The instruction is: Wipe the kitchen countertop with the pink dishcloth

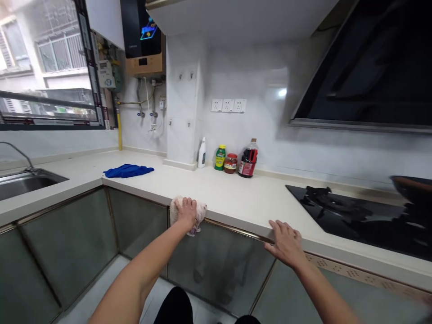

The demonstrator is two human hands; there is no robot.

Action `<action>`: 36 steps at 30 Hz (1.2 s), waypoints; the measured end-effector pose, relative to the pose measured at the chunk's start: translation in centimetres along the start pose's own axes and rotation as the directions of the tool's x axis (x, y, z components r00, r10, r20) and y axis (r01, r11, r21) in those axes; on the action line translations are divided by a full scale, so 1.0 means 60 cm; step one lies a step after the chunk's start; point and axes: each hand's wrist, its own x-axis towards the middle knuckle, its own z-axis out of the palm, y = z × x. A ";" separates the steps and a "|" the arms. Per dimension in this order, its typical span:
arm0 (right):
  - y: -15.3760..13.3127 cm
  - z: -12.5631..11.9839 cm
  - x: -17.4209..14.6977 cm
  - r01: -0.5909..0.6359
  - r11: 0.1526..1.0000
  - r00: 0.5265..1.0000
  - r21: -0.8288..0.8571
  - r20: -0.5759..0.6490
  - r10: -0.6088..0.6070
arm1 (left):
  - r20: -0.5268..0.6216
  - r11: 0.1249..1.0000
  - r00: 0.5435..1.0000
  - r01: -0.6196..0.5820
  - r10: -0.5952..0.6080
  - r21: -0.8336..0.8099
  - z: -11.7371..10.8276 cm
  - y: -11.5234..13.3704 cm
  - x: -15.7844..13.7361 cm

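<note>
Left hand: the left hand lies over a pale pink cloth, fingers close together and bent over the counter's front edge, clasping the cloth against it.
Pink cloth: at the near edge of the countertop, left of the right hand; part of it sits on the top surface and part hangs down in front of the cabinet doors.
Right hand: the right hand rests at the same edge, further right, fingers slightly spread on top and thumb lower against the front; no object shows in it.
Step at the edge: judging by the cloth's fold over the rim, this looks like wiping along the front edge, with the right hand as a brace.
Next move at the edge: a further stroke would call for even pressure and the cloth kept wrapped over the rim; going rightward would need the right hand out of the way.
Far wall: a white bottle, a green bottle, a red-lidded jar and a dark bottle stand upright in a row, well apart from both hands.
Left corner: a blue cloth lies crumpled between the sink and the bottles.
Right side: a black hob begins just beyond the right hand.
</note>
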 end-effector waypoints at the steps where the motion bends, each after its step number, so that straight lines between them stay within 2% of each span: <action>1: -0.003 -0.005 0.000 0.000 1.000 1.000 0.004 0.004 0.000 | -0.012 0.999 0.999 -0.035 0.035 -0.010 0.001 0.031 -0.002; 5: -0.011 -0.017 0.001 -0.015 0.999 1.000 0.030 0.015 0.015 | -0.061 0.980 0.980 -0.195 0.192 -0.049 0.005 0.164 -0.009; 10: -0.006 -0.019 0.003 -0.009 0.998 1.000 0.070 0.003 0.009 | -0.128 0.918 0.917 -0.390 0.379 -0.077 -0.004 0.320 -0.019; 12: -0.001 -0.020 0.000 -0.004 0.997 1.000 0.078 0.001 0.004 | -0.148 0.887 0.885 -0.455 0.442 -0.077 -0.012 0.361 -0.023; 14: 0.005 -0.021 -0.003 0.009 0.997 1.000 0.080 0.000 -0.009 | -0.164 0.854 0.851 -0.515 0.499 -0.071 -0.017 0.376 -0.023; 17: 0.013 -0.021 -0.009 0.032 0.997 0.999 0.073 -0.026 -0.030 | -0.173 0.803 0.797 -0.594 0.578 -0.052 -0.019 0.346 -0.017; 20: 0.016 -0.022 -0.013 0.050 0.996 0.997 0.076 -0.058 -0.045 | -0.146 0.786 0.781 -0.617 0.607 -0.035 -0.014 0.267 -0.006; 25: 0.015 -0.027 -0.013 0.046 0.994 0.998 0.097 -0.041 -0.042 | -0.068 0.857 0.856 -0.515 0.513 -0.022 -0.006 0.110 0.010; 29: 0.011 -0.030 -0.014 0.043 0.995 0.998 0.093 -0.050 -0.039 | -0.045 0.922 0.922 -0.385 0.384 -0.030 -0.012 0.010 0.021; 34: 0.020 -0.031 -0.013 0.061 0.994 0.997 0.086 -0.053 -0.057 | -0.059 0.942 0.946 -0.323 0.319 -0.088 -0.026 -0.054 0.013; 36: 0.031 -0.034 -0.006 0.081 0.991 0.997 0.105 -0.021 -0.079 | -0.096 0.935 0.955 -0.295 0.281 -0.197 -0.019 -0.066 -0.006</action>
